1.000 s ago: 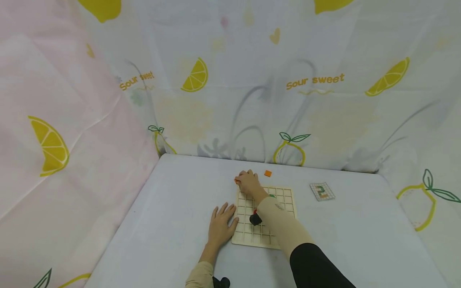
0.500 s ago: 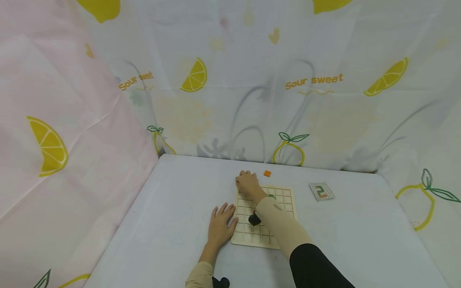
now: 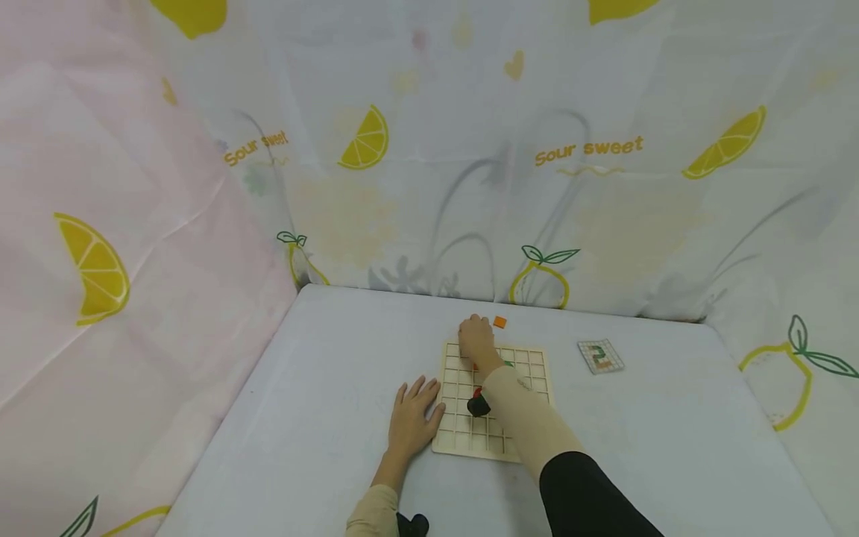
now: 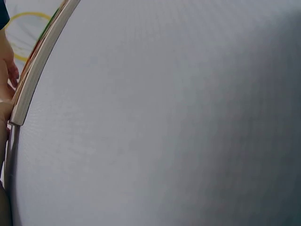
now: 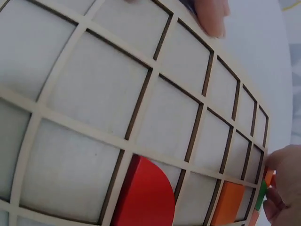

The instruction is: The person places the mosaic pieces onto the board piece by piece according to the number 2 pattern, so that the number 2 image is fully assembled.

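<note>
Head view puts the right hand (image 3: pixel 476 339) over the far left part of the board (image 3: pixel 461 441), with the loose tile (image 3: pixel 499 322) just beyond and to its right. Right wrist view shows that hand's fingers and thumb drawn together, pinching, it seems, an orange piece (image 5: pixel 269 176) at the board's far edge; the red piece (image 5: pixel 146 195) sits in the grid nearer the person. The left hand (image 3: pixel 411 418) lies at the board's left edge, fingers straight and spread, gripping nothing, farther from the loose tile than the right.
</note>
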`<state>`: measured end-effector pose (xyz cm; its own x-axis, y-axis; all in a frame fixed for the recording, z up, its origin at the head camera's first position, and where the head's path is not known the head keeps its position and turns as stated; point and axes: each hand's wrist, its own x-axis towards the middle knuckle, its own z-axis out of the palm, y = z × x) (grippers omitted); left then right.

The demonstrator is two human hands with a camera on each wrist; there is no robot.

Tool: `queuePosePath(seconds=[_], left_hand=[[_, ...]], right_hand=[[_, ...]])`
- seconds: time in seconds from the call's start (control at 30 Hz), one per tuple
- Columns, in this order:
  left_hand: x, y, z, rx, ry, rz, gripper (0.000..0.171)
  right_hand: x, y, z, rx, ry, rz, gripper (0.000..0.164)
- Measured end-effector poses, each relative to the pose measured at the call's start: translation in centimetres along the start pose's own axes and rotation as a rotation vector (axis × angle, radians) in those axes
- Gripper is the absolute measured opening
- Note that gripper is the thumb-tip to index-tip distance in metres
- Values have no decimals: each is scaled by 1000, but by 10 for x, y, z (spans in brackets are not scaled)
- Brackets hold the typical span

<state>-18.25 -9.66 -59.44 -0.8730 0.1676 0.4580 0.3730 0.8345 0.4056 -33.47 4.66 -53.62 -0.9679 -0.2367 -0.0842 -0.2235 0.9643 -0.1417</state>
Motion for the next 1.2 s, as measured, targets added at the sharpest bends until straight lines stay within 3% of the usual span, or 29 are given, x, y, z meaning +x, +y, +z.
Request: queuePosePath(seconds=[0.23,0.37,0.63,0.73,0.87,0.93,1.03,1.1,1.13,1.2], left_hand=[[1,0,1,-4,6,-2,41],[2,0,2,10,1,2,41],[1,0,3,15,10,1,41],[0,0,2,8,-7,-15,41],[0,1,2,15,-23,-29,41],[0,1,1,17,-27,-34,41],[1,1,0,15,-38,-41,42],[1,2,0,11,-36,-41,42],[1,2,0,8,-33,-38,41],[0,2,0,4,-26,-35,41]], right_hand=[[-2,24,6,505,122,-28,28],[-8,32,7,688,139,5,37],[-12,37,4,664,164,-70,39],[-16,42,8,609,269,-90,35],[-22,48,11,423,357,2,33],[-24,50,7,375,309,75,39],[-20,55,4,432,220,151,37],[-15,62,9,486,212,154,35],[-14,64,11,509,211,149,35],[4,78,37,514,281,105,21]])
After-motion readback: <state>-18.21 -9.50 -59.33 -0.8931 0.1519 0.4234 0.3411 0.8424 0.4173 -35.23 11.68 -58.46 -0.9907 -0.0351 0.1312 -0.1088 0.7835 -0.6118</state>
